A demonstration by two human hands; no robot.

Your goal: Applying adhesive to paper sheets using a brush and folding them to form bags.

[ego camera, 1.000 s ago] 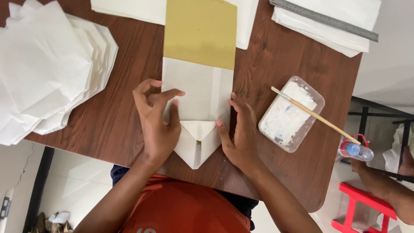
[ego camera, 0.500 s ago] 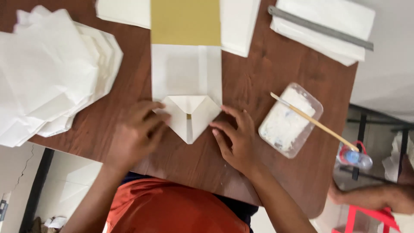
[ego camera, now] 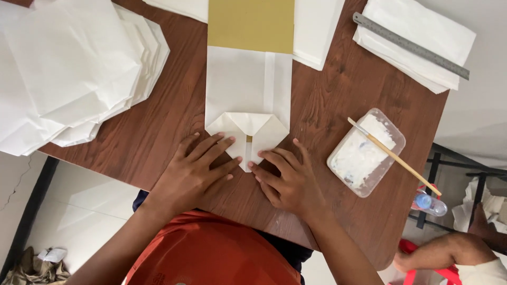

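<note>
The fingers of the left hand (ego camera: 193, 171) and right hand (ego camera: 288, 179) are spread flat, tips pressed on the folded point of a white paper bag (ego camera: 247, 100) lying mid-bench (ego camera: 158, 121). The bottom flaps are seen folded in; gluing seems still undone, judged by the brush (ego camera: 393, 155) resting on the paste tray (ego camera: 364, 153). Finished sheets (ego camera: 68, 68) are stacked left.

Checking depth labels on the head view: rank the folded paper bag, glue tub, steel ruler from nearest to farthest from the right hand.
From the right hand:
1. Folded paper bag, touching its fingers, just ahead and to the left.
2. Glue tub, to the right, with a brush resting across it.
3. Steel ruler, far right corner of the table, lying on white sheets.
</note>
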